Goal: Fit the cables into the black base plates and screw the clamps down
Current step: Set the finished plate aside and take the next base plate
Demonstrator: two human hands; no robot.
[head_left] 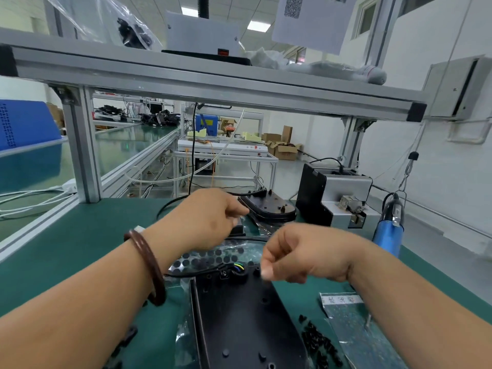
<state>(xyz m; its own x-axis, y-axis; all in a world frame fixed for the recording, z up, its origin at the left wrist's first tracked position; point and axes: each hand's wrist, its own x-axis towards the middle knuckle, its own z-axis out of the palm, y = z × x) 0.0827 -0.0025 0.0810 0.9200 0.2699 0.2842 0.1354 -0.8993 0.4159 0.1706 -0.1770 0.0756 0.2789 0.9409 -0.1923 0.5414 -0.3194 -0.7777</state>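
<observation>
Head view showed both hands raised over the near black base plate (pixel 239 323), which lay on the green table (pixel 66 251) directly in front of the person. The left hand (pixel 205 217) was loosely curled, fingertips pinched toward a small pale item too blurred to name. The right hand (pixel 298 254) was clenched with its fingers tucked under; whether it gripped anything I could not tell.

To do this step well, the cable (pixel 191 273) probably needed pressing fully into its channel at the plate's far end before any clamp went over it, with the coloured wires (pixel 238 266) kept clear of the screw hole so nothing got pinched. The blue screwdriver (pixel 389 233) hanging at the right would then have to come down square on the screw.

That plate was long, matte black, studded with small bosses and holes, and sat partly on clear plastic wrap. A second base plate (pixel 269 206) lay farther back, just beyond the left hand, with a black cable at its rear. Loose small black parts (pixel 318 342) were heaped beside the near plate's right edge.
</observation>
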